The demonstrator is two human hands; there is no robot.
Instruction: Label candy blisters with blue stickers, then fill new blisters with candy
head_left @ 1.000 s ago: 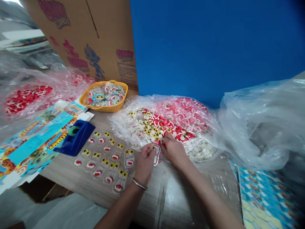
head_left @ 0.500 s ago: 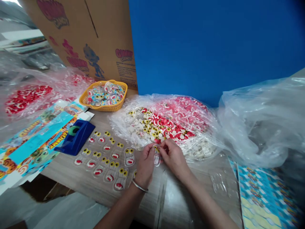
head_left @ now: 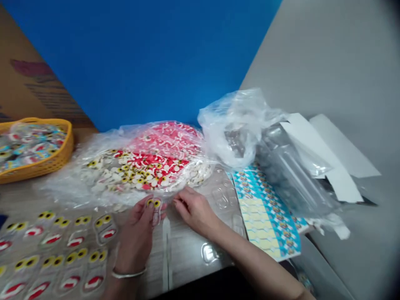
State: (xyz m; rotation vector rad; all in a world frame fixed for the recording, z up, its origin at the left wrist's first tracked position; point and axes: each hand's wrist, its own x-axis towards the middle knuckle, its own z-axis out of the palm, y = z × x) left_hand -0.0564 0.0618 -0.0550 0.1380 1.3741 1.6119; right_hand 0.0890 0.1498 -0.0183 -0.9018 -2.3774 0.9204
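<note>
My left hand (head_left: 137, 233) pinches a small clear blister tray (head_left: 154, 208) that has two yellow eye candies in its top. My right hand (head_left: 192, 208) hovers just right of that tray, fingers curled, apparently with nothing in them. Both hands are at the near edge of an open plastic bag of candies (head_left: 140, 166), yellow eyes, red-and-white mouths and white pieces mixed. Left of my left hand, several filled blister trays (head_left: 62, 246) lie in rows on the table, each with yellow eyes above a red mouth.
A yellow basket (head_left: 43, 164) of wrapped packs stands at the far left. Empty clear trays (head_left: 218, 196) and a printed blue card sheet (head_left: 265, 208) lie to the right, beside crumpled plastic bags (head_left: 250, 125) and white card pieces (head_left: 325, 162). A blue wall stands behind.
The view has swung right, so the basket and filled trays now sit further left. My right hand has come off the small tray; my left hand still holds it.
</note>
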